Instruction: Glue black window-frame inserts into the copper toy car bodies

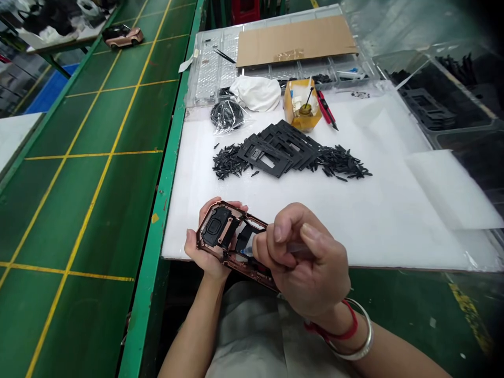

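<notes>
My left hand (208, 262) is wrapped round the far end of a copper-coloured frame (220, 252) with black parts set in it, perhaps a toy car body. It is tilted above the near edge of the white work surface. In my right hand (311, 262) is a slim clear tool with a blue tip (247, 252), like a glue syringe; my fingers hide most of it. That tip is at the opening in the middle of the frame, though I cannot tell whether it touches. The frame's near end is behind my right hand.
Black flat plates (275, 149) lie between piles of small black pieces (342, 161). Behind stand a yellow box (293, 115), a red cutter (326, 109), a white cloth (258, 93) and a bagged black coil (227, 115). A green conveyor (90, 210) runs left, carrying a copper toy car (123, 37).
</notes>
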A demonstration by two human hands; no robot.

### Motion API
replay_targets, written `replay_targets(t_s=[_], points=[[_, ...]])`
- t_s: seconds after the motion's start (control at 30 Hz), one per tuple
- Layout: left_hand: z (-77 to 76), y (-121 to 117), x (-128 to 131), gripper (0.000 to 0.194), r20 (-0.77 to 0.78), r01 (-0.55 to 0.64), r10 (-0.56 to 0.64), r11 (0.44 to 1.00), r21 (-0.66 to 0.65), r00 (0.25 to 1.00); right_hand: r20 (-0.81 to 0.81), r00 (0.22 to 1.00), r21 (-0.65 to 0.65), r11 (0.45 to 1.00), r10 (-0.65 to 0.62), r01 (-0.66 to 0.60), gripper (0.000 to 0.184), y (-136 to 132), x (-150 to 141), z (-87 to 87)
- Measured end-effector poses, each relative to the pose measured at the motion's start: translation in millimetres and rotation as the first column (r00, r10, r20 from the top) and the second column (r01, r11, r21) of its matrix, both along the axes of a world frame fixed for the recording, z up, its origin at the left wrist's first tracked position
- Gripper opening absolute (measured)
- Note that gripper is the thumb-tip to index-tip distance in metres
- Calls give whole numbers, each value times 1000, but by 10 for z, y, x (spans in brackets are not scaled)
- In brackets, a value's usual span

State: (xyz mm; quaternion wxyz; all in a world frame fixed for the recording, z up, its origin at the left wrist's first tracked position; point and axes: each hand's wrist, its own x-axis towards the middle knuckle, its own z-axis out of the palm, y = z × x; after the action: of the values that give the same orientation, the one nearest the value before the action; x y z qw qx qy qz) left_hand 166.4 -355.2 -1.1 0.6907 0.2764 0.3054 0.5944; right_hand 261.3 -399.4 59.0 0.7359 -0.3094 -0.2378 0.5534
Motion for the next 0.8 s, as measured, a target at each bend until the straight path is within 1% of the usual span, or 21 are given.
replay_targets(t_s=[0.3,0.4,0.63,0.8], points=[[-4,-3,-6,59,53,34,-36,999,36,998,30,999,-20,999,32,-31,23,-6,-32,0],[-7,5,-9,59,55,36,-38,999,31,998,34,999,-23,999,32,-32,23,3,-31,5],[1,20,-10,59,27,29,-29,1000,6,999,32,996,-35,996,78,-77,21,9,-25,23],[-2,10,-18,59,48,34,-34,999,4,998,53,994,-28,995,98,-96,22,17,-4,4]])
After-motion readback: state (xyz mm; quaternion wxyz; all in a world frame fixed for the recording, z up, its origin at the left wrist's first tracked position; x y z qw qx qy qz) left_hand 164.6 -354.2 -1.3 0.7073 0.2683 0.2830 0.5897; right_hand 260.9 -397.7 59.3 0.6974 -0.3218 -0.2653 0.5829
